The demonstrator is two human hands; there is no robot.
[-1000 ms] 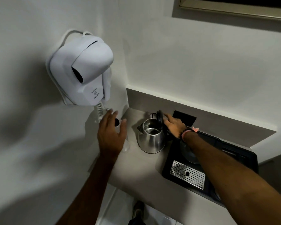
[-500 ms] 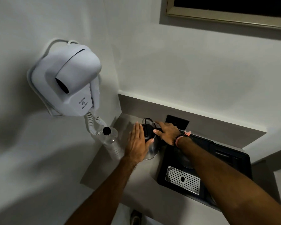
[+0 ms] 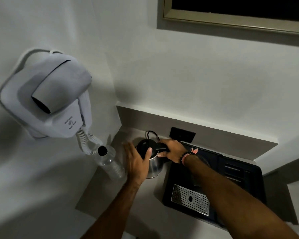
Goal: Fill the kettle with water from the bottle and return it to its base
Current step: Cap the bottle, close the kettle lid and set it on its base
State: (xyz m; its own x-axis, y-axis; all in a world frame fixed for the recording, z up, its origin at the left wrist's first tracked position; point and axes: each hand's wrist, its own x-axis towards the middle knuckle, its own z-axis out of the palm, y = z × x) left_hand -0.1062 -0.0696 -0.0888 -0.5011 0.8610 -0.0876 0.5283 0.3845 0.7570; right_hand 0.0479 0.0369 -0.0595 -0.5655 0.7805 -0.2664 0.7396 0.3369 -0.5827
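Note:
A steel kettle (image 3: 155, 165) with a black lid stands on the grey counter (image 3: 145, 195), lid down. My right hand (image 3: 173, 150) is closed around its black handle. My left hand (image 3: 136, 163) rests against the kettle's left side, fingers spread, thumb on the lid. A clear plastic bottle (image 3: 109, 163) with a black cap stands upright just left of the kettle, free of both hands. The kettle's base sits in the black tray (image 3: 240, 178) to the right, mostly hidden under my right forearm.
A white wall-mounted hair dryer (image 3: 47, 104) with a coiled cord hangs at the left above the bottle. A metal drip grate (image 3: 190, 199) lies in the tray's front. A black socket plate (image 3: 182, 134) and the kettle's cord sit against the back wall.
The kettle's lid was standing open a second ago and is now down. My left hand left the bottle and came to the kettle's side. My right hand stays on the handle.

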